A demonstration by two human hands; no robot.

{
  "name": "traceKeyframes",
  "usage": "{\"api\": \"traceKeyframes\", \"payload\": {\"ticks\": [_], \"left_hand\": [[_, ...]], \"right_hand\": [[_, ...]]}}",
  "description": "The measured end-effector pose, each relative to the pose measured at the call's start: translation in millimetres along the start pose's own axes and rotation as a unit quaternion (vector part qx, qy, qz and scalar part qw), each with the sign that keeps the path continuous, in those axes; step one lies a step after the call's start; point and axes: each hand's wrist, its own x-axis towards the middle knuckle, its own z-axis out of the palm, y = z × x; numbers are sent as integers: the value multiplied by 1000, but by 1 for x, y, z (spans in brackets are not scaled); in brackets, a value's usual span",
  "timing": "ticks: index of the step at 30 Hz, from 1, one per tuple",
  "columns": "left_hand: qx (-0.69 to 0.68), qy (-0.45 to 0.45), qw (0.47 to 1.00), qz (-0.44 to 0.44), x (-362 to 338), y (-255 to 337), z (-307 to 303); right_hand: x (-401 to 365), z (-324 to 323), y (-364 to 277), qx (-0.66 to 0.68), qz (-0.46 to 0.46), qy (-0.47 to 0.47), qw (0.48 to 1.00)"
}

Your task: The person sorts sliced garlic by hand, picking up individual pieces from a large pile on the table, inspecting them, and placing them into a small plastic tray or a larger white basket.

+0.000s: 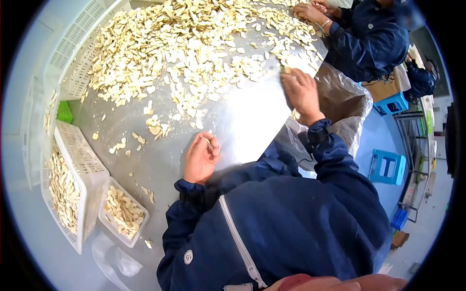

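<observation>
Pale dried slices (194,43) lie in a broad heap on the metal table (252,114). My left hand (200,157) is near the table's front edge, palm up with its fingers curled in. A small pale bit seems to sit between those fingers, too small to name. At the table's right edge, my right hand (302,92) reaches out with its fingers extended, slightly smeared by motion. A slice (287,70) shows beside its fingertips. Under that wrist, a bin lined with a clear plastic bag (357,104) stands against the edge.
On the left are a white perforated crate (87,160) of slices, a smaller white tray (142,228) of slices, and a green container (64,112). A co-worker's hands (313,12) are over slices at top right. Blue stools (399,167) stand on the floor.
</observation>
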Motion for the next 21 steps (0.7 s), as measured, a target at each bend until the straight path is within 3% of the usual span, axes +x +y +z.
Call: {"api": "traceKeyframes", "payload": {"ticks": [2, 7, 14, 18, 21], "left_hand": [[-12, -2, 1000, -6, -1, 1, 3], [-17, -33, 999, -17, 0, 2, -3], [-5, 0, 1000, -16, 0, 4, 3], [-3, 13, 1000, -23, 1, 4, 6], [0, 16, 999, -28, 2, 4, 4]], "right_hand": [[-3, -5, 27, -59, 30, 21, 998], [19, -1, 42, 12, 117, 47, 992], [48, 9, 61, 20, 162, -17, 986], [40, 2, 77, 169, 302, -27, 938], [26, 12, 104, 311, 309, -34, 898]]}}
